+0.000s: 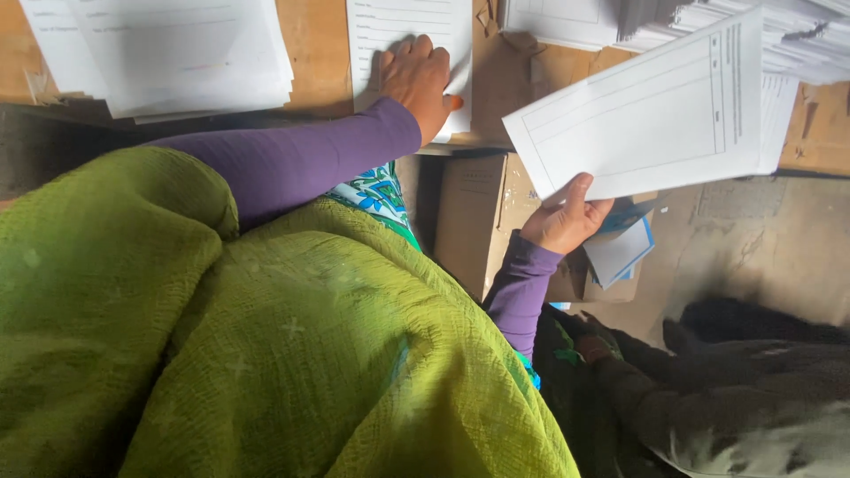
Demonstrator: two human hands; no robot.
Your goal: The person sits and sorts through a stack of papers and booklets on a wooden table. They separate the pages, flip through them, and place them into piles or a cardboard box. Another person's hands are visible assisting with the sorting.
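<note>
My left hand [416, 81] lies flat on a printed white sheet [394, 26] on the wooden table [314, 49], fingers together, pressing the paper down. My right hand [564, 219] pinches the lower corner of a printed form sheet [651, 111] and holds it up in the air above the table's edge. Both arms wear purple sleeves. A green cloth [266, 354] drapes over my body and fills the lower left.
A stack of white sheets [168, 53] lies at the table's left, and a fanned pile of forms [779, 40] at the upper right. A cardboard box [474, 221] with blue and white papers [620, 252] stands below the table. Dark cloth [735, 389] lies at lower right.
</note>
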